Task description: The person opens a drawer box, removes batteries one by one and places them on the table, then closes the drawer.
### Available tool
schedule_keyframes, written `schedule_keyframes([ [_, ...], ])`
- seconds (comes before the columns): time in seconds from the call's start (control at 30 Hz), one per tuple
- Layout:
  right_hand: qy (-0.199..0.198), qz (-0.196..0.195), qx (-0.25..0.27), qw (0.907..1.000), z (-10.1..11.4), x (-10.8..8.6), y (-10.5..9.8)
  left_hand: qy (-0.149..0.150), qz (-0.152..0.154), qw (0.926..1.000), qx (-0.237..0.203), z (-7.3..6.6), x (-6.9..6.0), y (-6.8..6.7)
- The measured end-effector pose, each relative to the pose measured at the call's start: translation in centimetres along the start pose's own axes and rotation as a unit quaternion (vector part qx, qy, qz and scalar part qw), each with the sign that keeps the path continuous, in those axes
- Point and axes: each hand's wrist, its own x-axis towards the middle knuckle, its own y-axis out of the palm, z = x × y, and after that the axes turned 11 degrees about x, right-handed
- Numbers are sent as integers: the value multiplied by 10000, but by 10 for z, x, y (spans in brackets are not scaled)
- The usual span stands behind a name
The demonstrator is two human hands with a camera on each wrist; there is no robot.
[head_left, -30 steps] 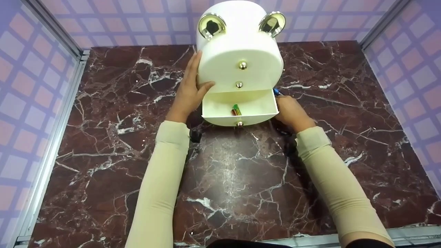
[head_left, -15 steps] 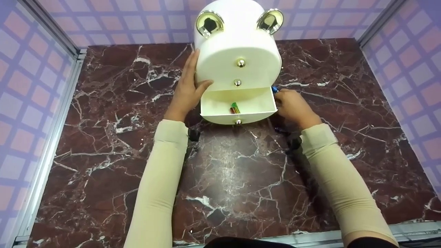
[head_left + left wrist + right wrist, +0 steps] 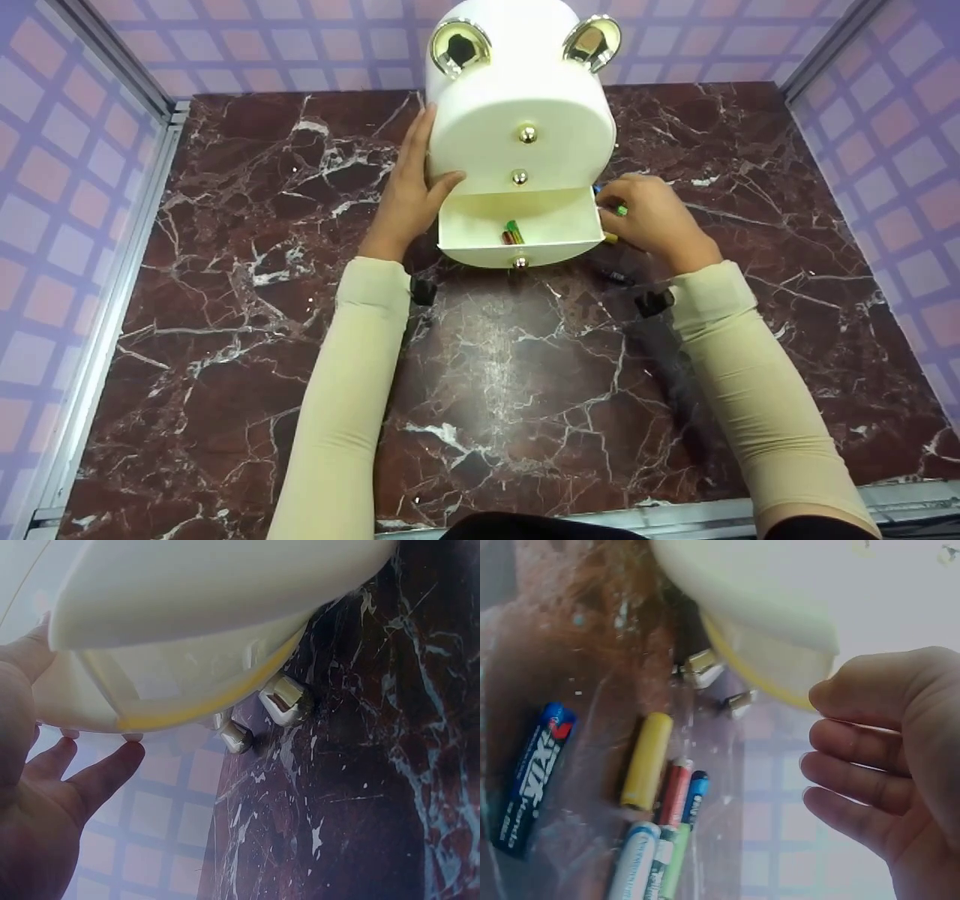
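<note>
A white rounded cabinet (image 3: 525, 82) has its bottom drawer (image 3: 480, 214) pulled out. Small green and red battery-like cylinders (image 3: 514, 234) lie in that drawer. My left hand (image 3: 409, 191) rests along the cabinet's left side, fingers extended and thumb on the front. Near the drawer's right side is my right hand (image 3: 652, 214). In the right wrist view its thumb meets the cabinet's edge, the fingers extend side by side, and nothing shows in them. Beneath it lie a yellow cylinder (image 3: 646, 761), a red one (image 3: 676, 791), a white one (image 3: 635, 862) and a green one (image 3: 676, 859).
A dark blue labelled battery (image 3: 532, 780) lies apart on the marbled table (image 3: 487, 360). Shiny metallic feet (image 3: 286, 700) raise the cabinet. Two gold mirror-like discs (image 3: 460, 49) project from its top. Checked walls (image 3: 52, 157) enclose the table's sides and back.
My right hand has moved up and outward from low beside the drawer, uncovering yellow and green cylinders there. The left hand stays on the cabinet, and the drawer remains pulled out.
</note>
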Motion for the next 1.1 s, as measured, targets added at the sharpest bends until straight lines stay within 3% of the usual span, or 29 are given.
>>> schedule_keyframes([
  [0.37,-177,-97,189,9996,20,9,0,48,-28,10000,-20,2,0,1],
  [0.53,-249,119,412,9988,28,16,5,26,20,10000,-2,2,0,-1],
  [1.1,183,753,994,9920,44,36,23,75,-21,10000,9,3,0,0],
])
